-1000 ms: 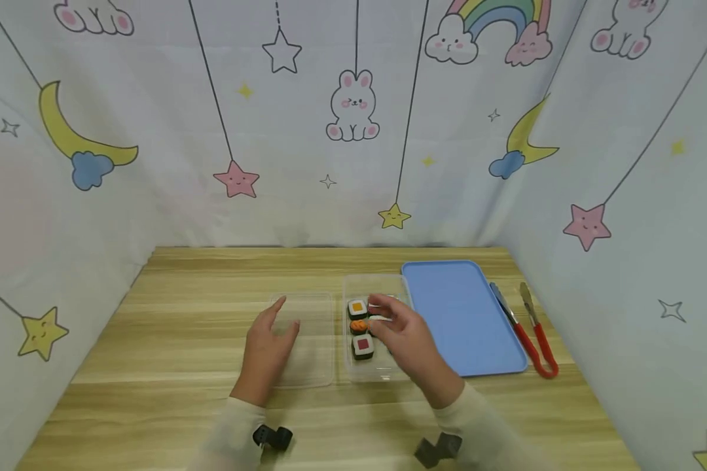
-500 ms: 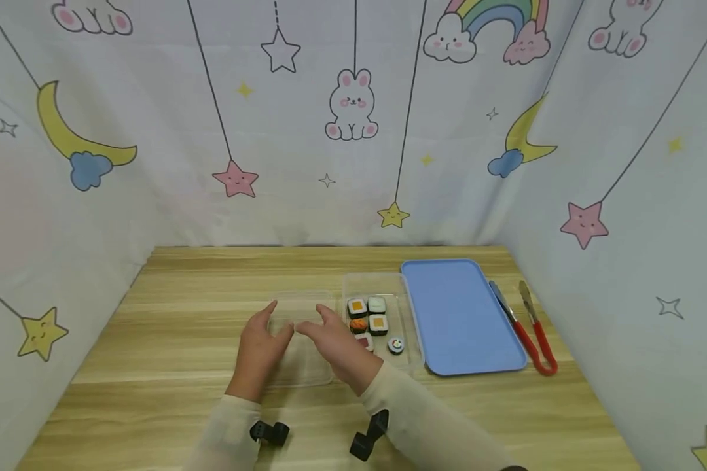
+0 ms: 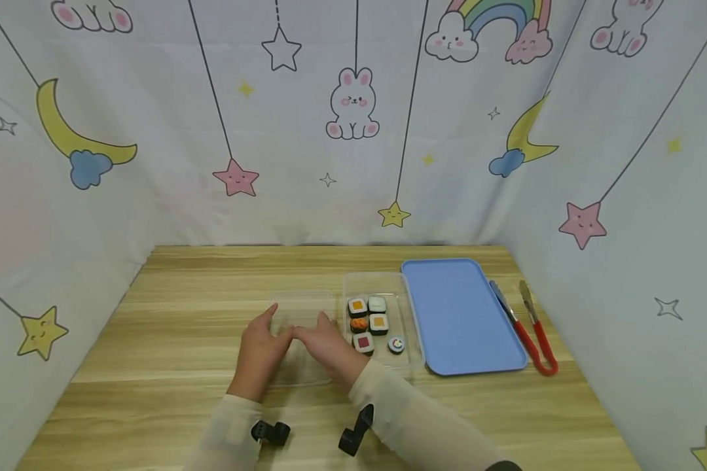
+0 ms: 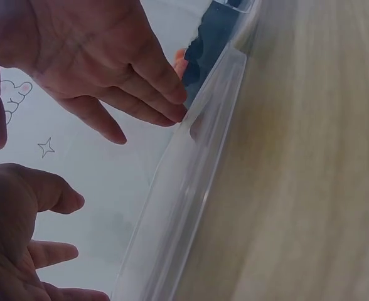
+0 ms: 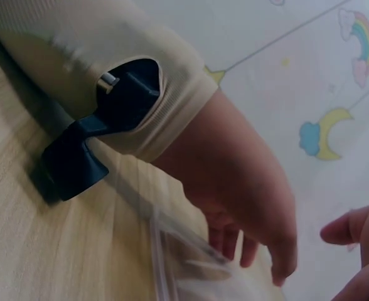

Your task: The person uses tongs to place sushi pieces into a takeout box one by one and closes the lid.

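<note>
A shallow clear plastic lid (image 3: 303,299) lies on the wooden table, with both hands over it. My left hand (image 3: 261,347) is at its left side, thumb and index finger spread, holding nothing. Over the lid's right part is my right hand (image 3: 328,347), its thumb tip close to the left thumb. In the left wrist view, the right hand (image 4: 109,56) has straight fingertips right at the lid's rim (image 4: 200,182). The left hand (image 5: 235,182) hangs over the lid in the right wrist view. Just right of the lid stands a clear box (image 3: 415,327) with several sushi pieces (image 3: 378,324).
A blue tray (image 3: 465,320) lies right of the box. Tongs with red handles (image 3: 536,340) rest beyond it, near the table's right edge. A patterned curtain (image 3: 306,216) encloses the back and sides.
My right hand has moved left from over the sushi box to the lid, beside the left hand, uncovering the sushi pieces. The left hand has barely shifted.
</note>
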Available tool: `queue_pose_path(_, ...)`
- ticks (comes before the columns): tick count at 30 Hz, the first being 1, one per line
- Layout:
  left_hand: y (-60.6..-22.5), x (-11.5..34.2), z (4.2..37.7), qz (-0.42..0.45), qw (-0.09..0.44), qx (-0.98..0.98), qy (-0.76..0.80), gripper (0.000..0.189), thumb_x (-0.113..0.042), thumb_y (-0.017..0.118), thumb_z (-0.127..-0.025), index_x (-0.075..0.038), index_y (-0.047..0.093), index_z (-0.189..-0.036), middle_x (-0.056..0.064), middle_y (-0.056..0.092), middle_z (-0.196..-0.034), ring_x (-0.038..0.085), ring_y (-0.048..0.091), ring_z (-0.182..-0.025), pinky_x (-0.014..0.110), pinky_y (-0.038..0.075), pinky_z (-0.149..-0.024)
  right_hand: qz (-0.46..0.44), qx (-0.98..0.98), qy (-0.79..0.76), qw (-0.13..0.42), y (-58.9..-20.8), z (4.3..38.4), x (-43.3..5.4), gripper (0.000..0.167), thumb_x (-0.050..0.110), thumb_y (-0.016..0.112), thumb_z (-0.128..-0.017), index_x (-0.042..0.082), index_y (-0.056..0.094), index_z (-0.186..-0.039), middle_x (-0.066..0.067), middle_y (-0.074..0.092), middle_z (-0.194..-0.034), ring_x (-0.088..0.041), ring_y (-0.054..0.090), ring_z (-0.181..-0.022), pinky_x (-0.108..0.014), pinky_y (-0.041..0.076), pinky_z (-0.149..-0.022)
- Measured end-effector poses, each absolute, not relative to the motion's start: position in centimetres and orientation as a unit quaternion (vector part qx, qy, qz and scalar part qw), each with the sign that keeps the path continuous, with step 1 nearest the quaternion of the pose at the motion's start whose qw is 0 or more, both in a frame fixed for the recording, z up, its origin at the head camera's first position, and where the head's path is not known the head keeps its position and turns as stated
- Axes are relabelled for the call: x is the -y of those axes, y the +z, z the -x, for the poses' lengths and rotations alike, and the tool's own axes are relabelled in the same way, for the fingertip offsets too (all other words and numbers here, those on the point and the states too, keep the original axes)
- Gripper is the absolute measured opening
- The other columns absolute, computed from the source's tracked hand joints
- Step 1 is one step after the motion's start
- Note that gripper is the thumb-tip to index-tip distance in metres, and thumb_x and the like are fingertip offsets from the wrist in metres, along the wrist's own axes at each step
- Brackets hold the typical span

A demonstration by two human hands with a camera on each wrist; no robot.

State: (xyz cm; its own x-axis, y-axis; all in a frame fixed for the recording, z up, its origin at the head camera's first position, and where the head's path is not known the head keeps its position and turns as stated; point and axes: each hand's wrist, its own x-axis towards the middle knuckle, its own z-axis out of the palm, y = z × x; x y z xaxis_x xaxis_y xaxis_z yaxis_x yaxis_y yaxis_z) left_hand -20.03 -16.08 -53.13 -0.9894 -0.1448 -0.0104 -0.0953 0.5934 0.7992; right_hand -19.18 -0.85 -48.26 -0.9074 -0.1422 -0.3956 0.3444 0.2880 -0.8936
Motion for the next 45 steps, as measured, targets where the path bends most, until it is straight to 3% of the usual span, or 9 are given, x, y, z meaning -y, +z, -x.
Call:
queue_pose_path(6, -53.0, 16.0, 19.9, -0.081, 0.030, 0.898, -0.432, 0.069, -0.031, 0.067, -0.097, -0.002, 0.045, -0.156, 0.030, 0.047, -0.152, 0.050, 0.039, -0.143, 0.062, 0.036, -0.114, -0.072, -0.774, -0.595, 0.203, -48.4, 19.2, 1.1, 0.104, 0.041, 0.072, -0.092, 0.002, 0.011, -0.166, -0.026, -0.001, -0.171, -0.044, 0.002, -0.157, -0.061, 0.022, -0.121)
queue_pose_path(13, -53.2, 16.1, 19.8, -0.099, 0.039, 0.900, -0.423, 0.067, -0.030, 0.069, -0.095, 0.000, 0.049, -0.152, 0.030, 0.051, -0.149, 0.057, 0.041, -0.134, 0.064, 0.037, -0.110, -0.069, -0.760, -0.611, 0.211, -48.4, 19.2, 0.9, 0.097, 0.036, 0.070, -0.094, 0.000, 0.014, -0.165, -0.022, 0.012, -0.171, -0.042, 0.014, -0.156, -0.060, 0.025, -0.120)
queue_pose_path(18, -53.1, 16.2, 19.9, -0.105, 0.053, 0.901, -0.418, 0.064, -0.026, 0.067, -0.093, -0.001, 0.052, -0.150, 0.028, 0.055, -0.146, 0.055, 0.046, -0.124, 0.062, 0.041, -0.102, -0.069, -0.746, -0.633, 0.196, -48.5, 19.4, 0.6, 0.093, 0.033, 0.070, -0.092, -0.002, 0.022, -0.163, -0.023, 0.022, -0.168, -0.043, 0.029, -0.151, -0.058, 0.031, -0.118)
queue_pose_path(22, -52.6, 16.4, 19.8, -0.109, 0.070, 0.899, -0.417, 0.062, -0.024, 0.065, -0.094, -0.002, 0.053, -0.150, 0.028, 0.054, -0.147, 0.054, 0.045, -0.124, 0.062, 0.041, -0.103, -0.062, -0.736, -0.647, 0.191, -48.2, 19.6, 0.3, 0.090, 0.033, 0.071, -0.092, -0.001, 0.026, -0.162, -0.025, 0.027, -0.166, -0.044, 0.034, -0.148, -0.059, 0.033, -0.116)
queue_pose_path(29, -51.1, 16.7, 19.2, -0.113, 0.132, 0.892, -0.416, 0.058, -0.021, 0.066, -0.093, 0.002, 0.057, -0.145, 0.030, 0.056, -0.143, 0.054, 0.047, -0.127, 0.061, 0.035, -0.108, -0.036, -0.675, -0.705, 0.215, -46.6, 20.1, -1.4, 0.083, 0.029, 0.065, -0.098, -0.002, 0.023, -0.163, -0.022, 0.016, -0.170, -0.044, 0.018, -0.155, -0.058, 0.021, -0.122)
queue_pose_path(36, -50.0, 16.3, 19.0, -0.112, 0.161, 0.882, -0.428, 0.055, -0.019, 0.068, -0.092, 0.001, 0.059, -0.142, 0.030, 0.057, -0.142, 0.051, 0.049, -0.127, 0.057, 0.034, -0.105, -0.002, -0.649, -0.731, 0.212, -45.2, 20.6, -2.9, 0.078, 0.023, 0.061, -0.101, -0.007, 0.022, -0.161, -0.025, 0.015, -0.169, -0.043, 0.017, -0.155, -0.053, 0.021, -0.124)
queue_pose_path(45, -48.4, 15.6, 18.9, -0.088, 0.178, 0.861, -0.469, 0.051, -0.016, 0.068, -0.093, -0.003, 0.062, -0.142, 0.025, 0.059, -0.143, 0.046, 0.050, -0.135, 0.057, 0.036, -0.112, 0.013, -0.662, -0.727, 0.183, -44.0, 20.6, -4.7, 0.070, 0.021, 0.058, -0.102, -0.007, 0.028, -0.159, -0.025, 0.024, -0.167, -0.042, 0.022, -0.155, -0.053, 0.023, -0.124)
